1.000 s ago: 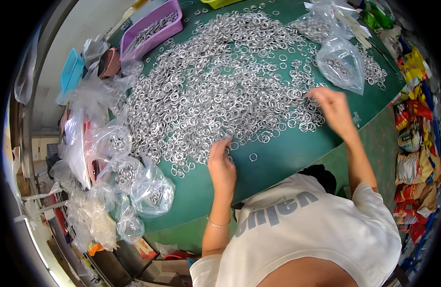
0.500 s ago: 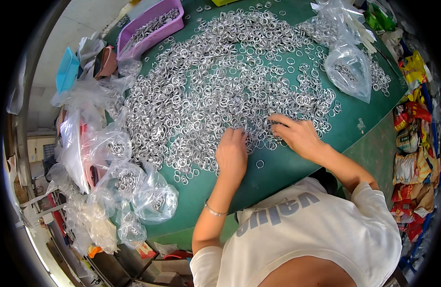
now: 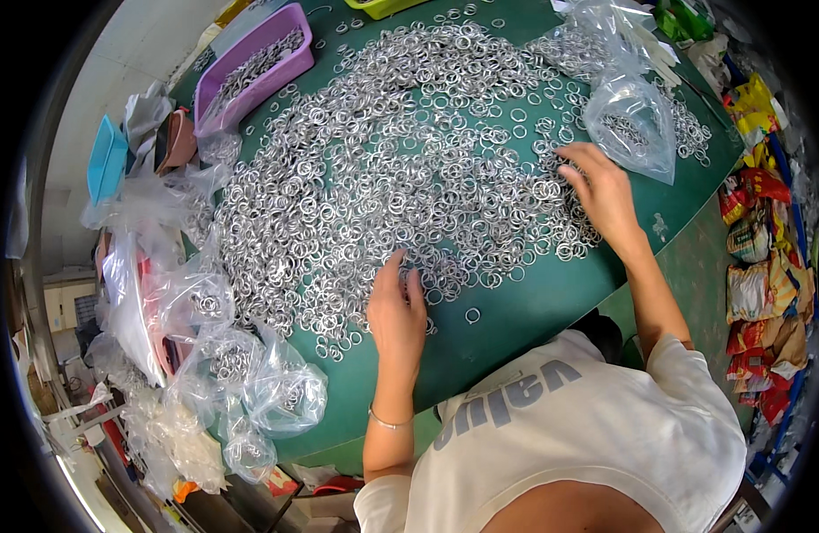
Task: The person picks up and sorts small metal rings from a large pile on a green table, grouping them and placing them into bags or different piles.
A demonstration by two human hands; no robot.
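Across the green desk [image 3: 552,311] spreads a broad heap of small silver metal rings [image 3: 401,169], thickest through the middle and thinning to single rings at the near edge; the left hand [image 3: 396,311] lies flat at that near edge, palm down, fingers [image 3: 387,266] straight and close together, their tips touching the rings, nothing gripped in it; a thin bracelet [image 3: 387,422] circles its wrist; one loose ring [image 3: 472,315] sits alone just beside this hand, apart from the heap; the right hand [image 3: 605,191] rests on the heap's right side, fingers spread and slightly curled over the rings, pressing on them rather than closed around any; just beyond it lies a clear plastic bag [image 3: 636,120] with rings inside; at the far left corner stands a purple tray [image 3: 250,62] holding more rings; along the left edge crumpled clear bags [image 3: 250,391] pile up, some with rings in them; coloured packets [image 3: 765,293] crowd the right rim.
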